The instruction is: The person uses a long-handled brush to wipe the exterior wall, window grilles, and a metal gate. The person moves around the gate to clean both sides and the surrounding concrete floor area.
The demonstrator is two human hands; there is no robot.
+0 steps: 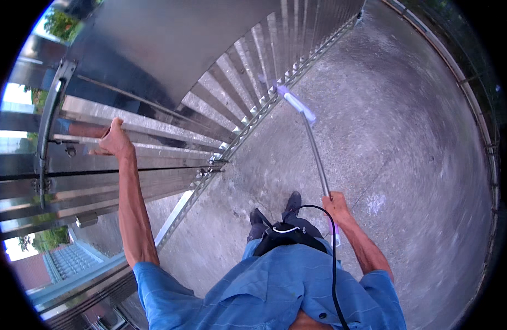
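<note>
My left hand (116,141) is raised at a shiny metal gate (154,119), with thumb and fingers apart and nothing visible in them. Whether it touches the metal I cannot tell; an arm's reflection shows beside it. A curved metal bar handle (51,115) and a small bolt latch (69,149) lie just left of that hand. My right hand (337,206) grips the metal pole (315,152) of a long-handled cleaning tool. Its blurred purple and white head (295,103) is near the gate's bottom edge. A purple and white grip end (335,235) shows below my right hand.
A metal rail (253,123) runs along the gate's foot over a concrete floor (402,144). My dark shoes (292,201) stand on the concrete. A black cable (334,255) hangs down my front from a black waist bag (288,239). A blue tiled roof (72,260) appears at lower left.
</note>
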